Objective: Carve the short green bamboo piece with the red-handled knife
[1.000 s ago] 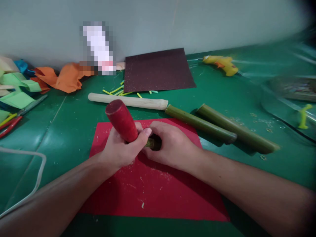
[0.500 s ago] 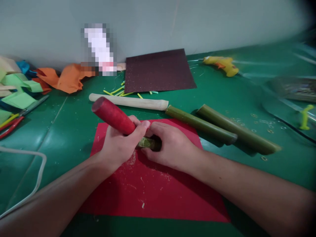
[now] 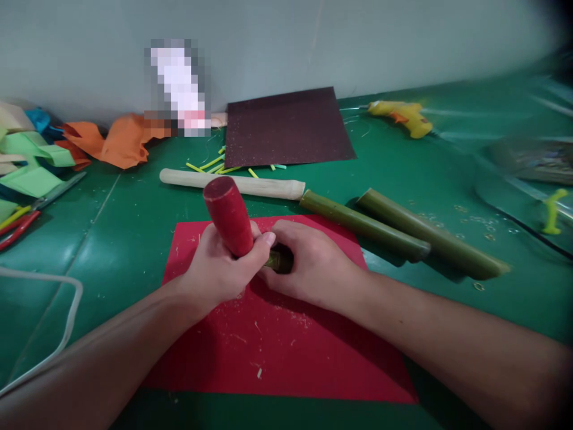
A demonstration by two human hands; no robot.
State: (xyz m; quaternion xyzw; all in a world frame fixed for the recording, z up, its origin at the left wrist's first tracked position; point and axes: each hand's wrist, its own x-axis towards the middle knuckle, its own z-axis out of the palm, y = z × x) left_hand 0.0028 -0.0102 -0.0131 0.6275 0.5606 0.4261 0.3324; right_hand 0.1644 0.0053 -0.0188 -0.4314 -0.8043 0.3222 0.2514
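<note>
My left hand (image 3: 226,263) is wrapped round a carving tool with a thick red handle (image 3: 228,215); its working end is hidden behind my fingers. The handle stands steeply, its butt tipped slightly left. Facing it, my right hand (image 3: 313,263) grips a short green bamboo piece (image 3: 282,261), mostly covered by both hands. My left thumb lies against the bamboo, close to the right fingers. Beneath both hands lies a red sheet (image 3: 277,352) sprinkled with pale shavings.
Behind the hands lie a pale stick (image 3: 233,184) and two green bamboo tubes (image 3: 364,224) (image 3: 430,233). Farther back are a dark brown sheet (image 3: 289,128) and a yellow glue gun (image 3: 400,116). Red-handled scissors (image 3: 20,230) and orange cloth (image 3: 125,143) lie left, near a white cable (image 3: 74,304).
The red handle has swung from leaning left to more upright, its butt moving right. My left hand has turned with it and now covers more of the bamboo. My right hand has barely moved.
</note>
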